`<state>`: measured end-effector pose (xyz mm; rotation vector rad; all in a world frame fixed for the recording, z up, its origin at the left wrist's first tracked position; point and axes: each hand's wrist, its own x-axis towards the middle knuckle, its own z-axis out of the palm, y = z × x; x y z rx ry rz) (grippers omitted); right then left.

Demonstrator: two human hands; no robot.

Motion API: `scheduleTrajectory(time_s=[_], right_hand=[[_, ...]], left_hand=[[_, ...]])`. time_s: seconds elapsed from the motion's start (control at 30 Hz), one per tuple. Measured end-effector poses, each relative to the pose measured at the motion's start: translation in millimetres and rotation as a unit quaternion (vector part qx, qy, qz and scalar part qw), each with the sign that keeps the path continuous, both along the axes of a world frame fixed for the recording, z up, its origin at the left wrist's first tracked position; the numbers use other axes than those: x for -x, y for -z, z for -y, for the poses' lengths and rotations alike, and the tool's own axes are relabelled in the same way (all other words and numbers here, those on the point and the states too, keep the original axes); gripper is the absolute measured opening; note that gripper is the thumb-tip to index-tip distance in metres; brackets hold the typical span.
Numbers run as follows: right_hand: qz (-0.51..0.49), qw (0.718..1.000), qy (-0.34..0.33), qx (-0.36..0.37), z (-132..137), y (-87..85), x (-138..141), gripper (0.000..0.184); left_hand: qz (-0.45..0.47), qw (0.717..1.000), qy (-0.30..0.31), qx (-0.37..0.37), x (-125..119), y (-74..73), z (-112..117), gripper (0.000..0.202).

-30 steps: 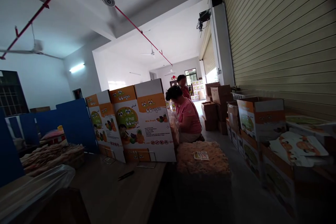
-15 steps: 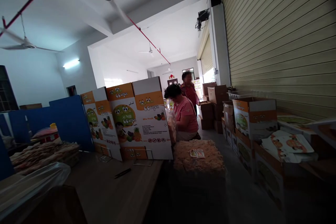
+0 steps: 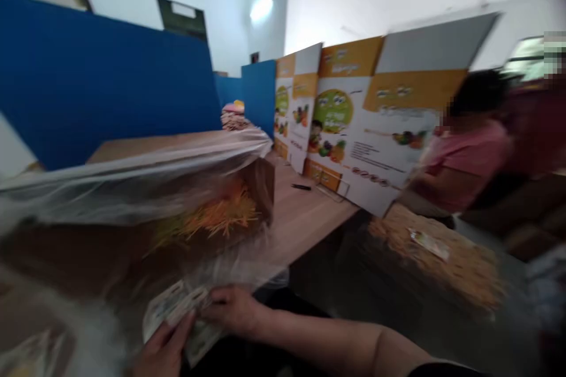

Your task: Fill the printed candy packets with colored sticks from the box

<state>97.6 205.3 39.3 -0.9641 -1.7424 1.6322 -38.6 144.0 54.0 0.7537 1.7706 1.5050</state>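
Observation:
Both my hands are low in the blurred head view. My left hand (image 3: pixel 164 346) is curled under a small stack of printed paper packets (image 3: pixel 170 306) and grips it. My right hand (image 3: pixel 233 310) lies on the same stack from the right, fingers closed on its edge. Just behind the hands stands a brown cardboard box (image 3: pixel 260 182) lined with a clear plastic bag (image 3: pixel 132 174). Orange and yellow shreds (image 3: pixel 216 215) lie inside it.
The box stands on a wooden table (image 3: pixel 305 218) with a dark pen (image 3: pixel 301 187). Printed fruit cartons (image 3: pixel 367 123) stand upright along its far edge, blue partitions (image 3: pixel 101 82) to the left. A person in pink (image 3: pixel 460 165) sits at the right beside a heap of small packets (image 3: pixel 437 247).
The view has swung down and to the left, from the room and shutter to the table. My hands, the packets and the plastic-lined box have come into view.

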Motion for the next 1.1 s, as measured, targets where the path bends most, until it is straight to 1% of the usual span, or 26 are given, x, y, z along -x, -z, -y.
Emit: scheduleTrajectory(time_s=[0.07,0.13,0.17,0.23,0.27,0.33,0.37,0.4,0.47,0.5,0.53,0.6,0.63,0.7,0.77,0.83,0.9,0.97,1.1], right_hand=[[-0.021,0.999,-0.02,0.042,0,3.5,3,0.022],[-0.04,0.997,-0.038,0.049,-4,3.5,2,0.023],[-0.043,0.997,-0.044,0.044,-6,3.2,0,0.024],[-0.022,0.999,-0.047,0.013,-12,1.6,-4,0.028],[0.0,0.998,-0.056,-0.017,-17,-0.4,-7,0.029],[0.06,0.988,-0.08,-0.117,-33,-7.7,-16,0.024],[0.099,0.974,-0.09,-0.182,-45,-12.9,-23,0.018],[0.137,0.955,-0.088,-0.249,-59,-18.8,-30,0.013],[0.251,0.902,-0.04,-0.35,-91,-30.3,-43,0.02],[0.317,0.869,-0.004,-0.381,-107,-34.9,-48,0.023],[0.38,0.834,0.03,-0.4,-122,-38.4,-52,0.026],[0.479,0.77,0.068,-0.417,-146,-41.9,-53,0.028],[0.516,0.746,0.075,-0.414,-154,-42.2,-52,0.029],[0.568,0.715,0.074,-0.4,-165,-41.6,-46,0.029],[0.592,0.702,0.059,-0.392,-171,-40.4,-39,0.03],[0.594,0.699,0.026,-0.399,-177,-39.5,-34,0.029],[0.586,0.697,-0.01,-0.413,-185,-39.0,-30,0.029],[0.566,0.698,-0.036,-0.437,-194,-38.5,-28,0.028],[0.496,0.701,-0.082,-0.505,-211,-36.5,-25,0.03]], left_hand=[[0.082,0.996,-0.004,0.02,0,10.8,6,0.045],[0.159,0.987,-0.005,0.02,-3,16.3,1,0.051],[0.177,0.984,-0.009,0.015,-5,17.9,-3,0.051],[0.173,0.985,-0.008,0.006,-6,20.4,-9,0.05],[0.167,0.986,-0.001,0.001,-6,21.2,-11,0.049],[0.149,0.989,0.018,-0.003,-6,21.4,-14,0.05],[0.122,0.992,0.025,-0.003,-6,20.4,-14,0.05],[0.08,0.996,0.036,-0.005,-8,18.8,-16,0.048],[-0.038,0.996,0.079,-0.019,-17,14.7,-23,0.041],[-0.1,0.988,0.112,-0.033,-24,13.0,-29,0.037],[-0.158,0.976,0.143,-0.052,-33,12.1,-37,0.033],[-0.258,0.942,0.194,-0.091,-51,13.8,-58,0.029],[-0.306,0.923,0.211,-0.104,-60,16.4,-70,0.027],[-0.396,0.88,0.235,-0.113,-75,24.4,-94,0.022],[-0.462,0.843,0.255,-0.104,-83,34.1,-113,0.019],[-0.494,0.822,0.267,-0.094,-85,43.1,-124,0.017],[-0.497,0.819,0.27,-0.095,-82,49.6,-128,0.018],[-0.487,0.824,0.269,-0.104,-79,52.8,-128,0.02],[-0.464,0.839,0.267,-0.095,-77,50.8,-127,0.021]])
